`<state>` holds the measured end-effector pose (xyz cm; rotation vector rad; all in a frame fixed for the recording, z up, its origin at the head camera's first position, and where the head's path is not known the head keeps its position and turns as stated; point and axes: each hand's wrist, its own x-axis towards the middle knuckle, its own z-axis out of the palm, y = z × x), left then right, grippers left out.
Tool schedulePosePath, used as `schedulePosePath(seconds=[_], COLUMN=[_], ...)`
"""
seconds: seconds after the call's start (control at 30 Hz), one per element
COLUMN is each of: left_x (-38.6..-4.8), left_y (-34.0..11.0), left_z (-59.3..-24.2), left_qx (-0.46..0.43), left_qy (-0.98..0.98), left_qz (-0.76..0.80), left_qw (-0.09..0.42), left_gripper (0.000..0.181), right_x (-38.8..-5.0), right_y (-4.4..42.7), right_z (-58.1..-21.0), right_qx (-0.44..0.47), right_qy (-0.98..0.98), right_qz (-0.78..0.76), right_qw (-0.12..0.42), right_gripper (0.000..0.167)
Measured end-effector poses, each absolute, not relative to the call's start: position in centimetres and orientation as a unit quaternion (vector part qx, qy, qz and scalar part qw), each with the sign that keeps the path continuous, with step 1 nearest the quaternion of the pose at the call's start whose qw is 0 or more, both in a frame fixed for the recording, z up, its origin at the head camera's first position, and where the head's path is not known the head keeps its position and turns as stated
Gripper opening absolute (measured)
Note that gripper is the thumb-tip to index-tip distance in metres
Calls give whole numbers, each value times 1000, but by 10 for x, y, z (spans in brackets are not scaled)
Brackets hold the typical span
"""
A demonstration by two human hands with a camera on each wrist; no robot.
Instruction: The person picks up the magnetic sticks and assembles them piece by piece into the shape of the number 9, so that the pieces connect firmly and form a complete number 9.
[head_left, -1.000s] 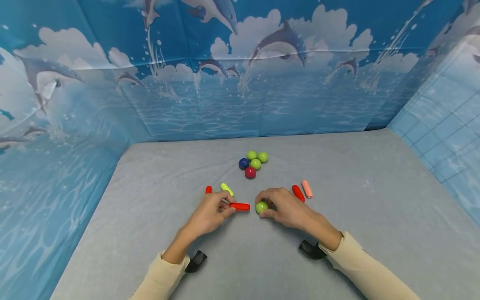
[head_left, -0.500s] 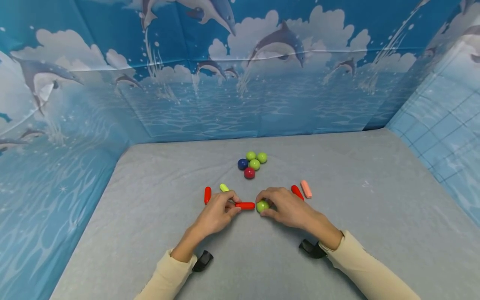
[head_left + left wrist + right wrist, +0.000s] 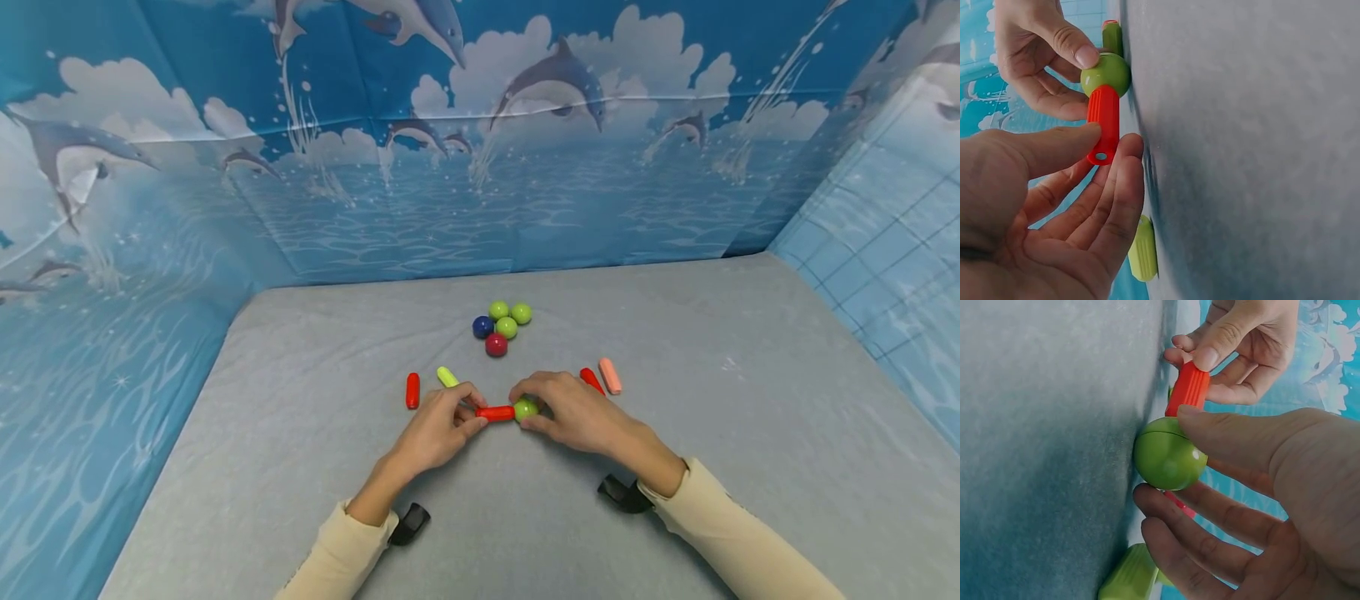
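Note:
My left hand (image 3: 438,427) pinches a short ribbed red magnetic rod (image 3: 497,413) between thumb and fingertips, just above the grey cloth. A small hole shows in the near end of the rod (image 3: 1105,122) in the left wrist view. Its far end meets a glossy green ball (image 3: 527,409). My right hand (image 3: 573,410) holds that ball by thumb and fingers from the right side. In the right wrist view the green ball (image 3: 1169,456) appears close to or on the cloth, with the thumb over its top near the joint.
Behind the hands sits a cluster of several balls: green ones (image 3: 507,327), a blue one (image 3: 483,327) and a red one (image 3: 496,345). Left lie a red rod (image 3: 413,390) and a yellow-green rod (image 3: 446,377). Right lie a red rod (image 3: 591,380) and a salmon rod (image 3: 610,376).
My left hand has moved right with the red rod, closing the gap until the rod's end touches the green ball. The right hand has stayed nearly still, holding the ball.

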<state>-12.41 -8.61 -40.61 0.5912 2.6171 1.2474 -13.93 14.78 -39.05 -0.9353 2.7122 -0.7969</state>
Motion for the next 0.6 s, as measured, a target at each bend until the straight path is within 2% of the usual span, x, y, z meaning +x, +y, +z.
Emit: schedulePosePath(seconds=[0.17, 0.37, 0.6], left_x=[-125, -127, -140], left_y=[-85, -89, -88], left_z=[-406, -402, -389], left_qx=[203, 220, 219], left_qy=[882, 884, 887], left_qz=[415, 407, 402], left_qw=[90, 65, 59], left_gripper=[11, 13, 22], right_x=[-139, -139, -139], right_y=[148, 149, 151], right_z=[-391, -392, -394], right_qx=[-315, -316, -324], right_qy=[909, 907, 905], right_qz=[-261, -266, -267], right_qw=[83, 81, 73], right_gripper=[28, 27, 26])
